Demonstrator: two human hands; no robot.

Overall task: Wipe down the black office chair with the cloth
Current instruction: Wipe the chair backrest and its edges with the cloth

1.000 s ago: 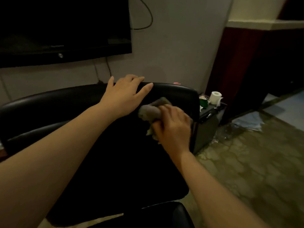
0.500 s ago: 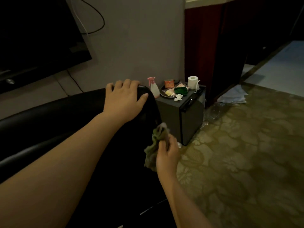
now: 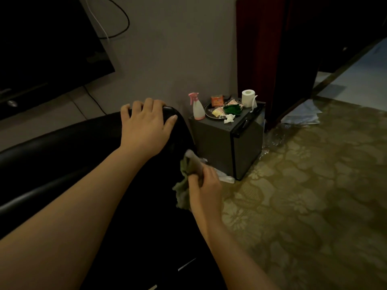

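Observation:
The black office chair (image 3: pixel 69 155) fills the lower left, its glossy backrest turned toward me. My left hand (image 3: pixel 146 124) lies over the top right corner of the backrest, fingers curled over the rim. My right hand (image 3: pixel 206 185) grips a crumpled greenish-grey cloth (image 3: pixel 184 185) and holds it against the right side edge of the backrest, below the left hand. Part of the cloth hangs loose under the fist.
A small dark cabinet (image 3: pixel 228 141) stands just right of the chair, carrying a spray bottle (image 3: pixel 198 106), a tray of snacks (image 3: pixel 222 110) and a toilet roll (image 3: pixel 248 97). A television (image 3: pixel 41 49) hangs on the wall at left. Patterned floor (image 3: pixel 303 195) spreads to the right.
My right hand moved the cloth from the top of the backrest down to its right side edge. The view swung right, so the cabinet came into sight. My left hand stayed on the rim.

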